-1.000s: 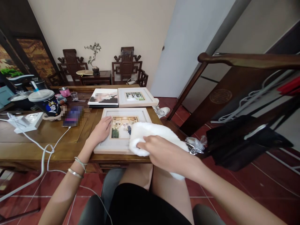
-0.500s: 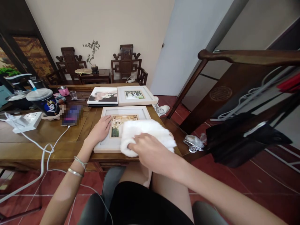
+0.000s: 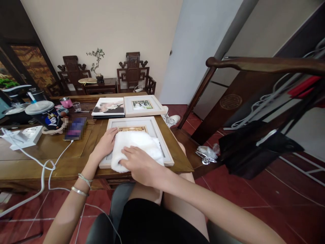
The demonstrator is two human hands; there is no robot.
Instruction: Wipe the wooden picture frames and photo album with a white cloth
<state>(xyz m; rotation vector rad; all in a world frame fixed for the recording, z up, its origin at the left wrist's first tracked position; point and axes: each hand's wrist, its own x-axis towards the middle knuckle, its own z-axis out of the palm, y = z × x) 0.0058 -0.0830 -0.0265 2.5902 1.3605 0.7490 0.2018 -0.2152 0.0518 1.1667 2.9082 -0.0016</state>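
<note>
A white picture frame (image 3: 157, 135) lies flat on the wooden table (image 3: 76, 152) in front of me. My right hand (image 3: 138, 164) presses a fluffy white cloth (image 3: 134, 144) onto the middle of the frame, so most of the photo is hidden. My left hand (image 3: 105, 144) rests flat on the frame's left border, fingers touching the cloth's edge. Beyond it lie a second white frame (image 3: 143, 105) and a photo album (image 3: 108, 106).
On the table's left stand a dark drink cup with lid and straw (image 3: 45, 115), a phone (image 3: 75, 128) on a white cable, a white power strip (image 3: 24, 135) and a pink cup (image 3: 66, 101). A wooden stair rail (image 3: 254, 64) and a black bag (image 3: 254, 149) are to my right.
My right hand has slid the white cloth leftward from the frame's right edge onto its centre, covering the photo. My left hand has stayed on the left border.
</note>
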